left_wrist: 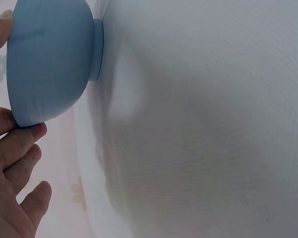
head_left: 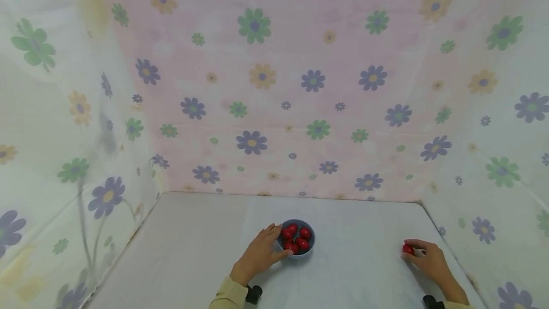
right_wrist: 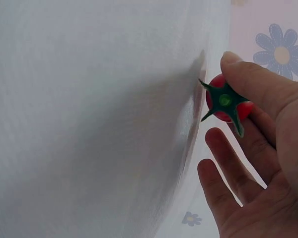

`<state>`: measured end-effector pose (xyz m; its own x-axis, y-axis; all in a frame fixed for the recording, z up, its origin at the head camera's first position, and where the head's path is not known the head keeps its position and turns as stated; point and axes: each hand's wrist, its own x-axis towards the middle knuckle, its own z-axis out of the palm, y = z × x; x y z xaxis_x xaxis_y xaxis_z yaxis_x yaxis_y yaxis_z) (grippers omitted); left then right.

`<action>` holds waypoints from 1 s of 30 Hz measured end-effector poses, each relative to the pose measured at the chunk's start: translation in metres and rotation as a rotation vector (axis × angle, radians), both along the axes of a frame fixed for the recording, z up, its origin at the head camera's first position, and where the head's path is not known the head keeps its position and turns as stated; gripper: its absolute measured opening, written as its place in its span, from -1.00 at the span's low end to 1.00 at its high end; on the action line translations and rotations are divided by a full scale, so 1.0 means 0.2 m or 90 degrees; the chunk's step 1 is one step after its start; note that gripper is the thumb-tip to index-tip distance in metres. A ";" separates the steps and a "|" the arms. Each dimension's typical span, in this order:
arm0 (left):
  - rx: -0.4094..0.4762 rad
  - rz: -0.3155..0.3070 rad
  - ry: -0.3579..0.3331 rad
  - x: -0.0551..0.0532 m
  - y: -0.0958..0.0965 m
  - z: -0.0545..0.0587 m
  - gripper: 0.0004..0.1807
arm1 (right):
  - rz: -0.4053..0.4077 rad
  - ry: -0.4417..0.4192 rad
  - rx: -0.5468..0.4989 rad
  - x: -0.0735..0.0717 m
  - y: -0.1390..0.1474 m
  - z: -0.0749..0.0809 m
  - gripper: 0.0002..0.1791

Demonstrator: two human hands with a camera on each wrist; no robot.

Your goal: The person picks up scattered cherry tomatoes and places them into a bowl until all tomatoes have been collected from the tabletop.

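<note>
A small blue bowl [head_left: 313, 243] stands upright on the white table, with several red cherry tomatoes [head_left: 302, 243] inside. My left hand [head_left: 260, 253] holds the bowl from its left side, thumb and index finger at the rim. In the left wrist view the smooth outer wall of the bowl [left_wrist: 49, 59] shows between thumb and fingers, its foot on the tabletop. Well to the right, my right hand [head_left: 430, 262] pinches a single cherry tomato [head_left: 408, 250]. The right wrist view shows the green star-shaped calyx of that tomato [right_wrist: 225, 99], while the other fingers [right_wrist: 221, 186] spread apart below it.
The white-covered table [head_left: 193, 247] reaches back to a pink flowered cloth wall [head_left: 283, 156]. Pale flowered cloth [head_left: 484, 194] also bounds it at left and right, the right side lying close to my right hand.
</note>
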<state>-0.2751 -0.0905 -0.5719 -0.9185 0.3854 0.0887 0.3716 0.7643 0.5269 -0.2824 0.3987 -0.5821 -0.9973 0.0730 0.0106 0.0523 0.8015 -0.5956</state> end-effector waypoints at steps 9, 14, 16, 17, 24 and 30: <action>-0.004 -0.001 0.005 0.00 0.00 0.01 -0.02 | -0.007 0.026 -0.029 0.02 -0.06 0.01 -0.52; 0.002 -0.004 0.004 0.00 0.00 0.00 0.00 | -0.002 0.031 -0.043 0.03 -0.13 0.01 -0.56; 0.006 -0.005 0.005 -0.01 0.00 0.00 0.00 | 0.000 0.035 -0.047 0.04 -0.17 0.01 -0.57; 0.007 -0.005 0.005 -0.01 0.00 -0.01 0.00 | 0.004 0.041 -0.051 0.04 -0.19 0.00 -0.58; 0.004 -0.003 0.013 -0.01 0.00 -0.02 0.01 | 0.036 0.061 -0.081 0.05 -0.35 0.01 -0.59; 0.011 -0.002 0.015 -0.01 0.00 -0.02 0.02 | 0.062 0.088 -0.097 0.06 -0.49 0.01 -0.63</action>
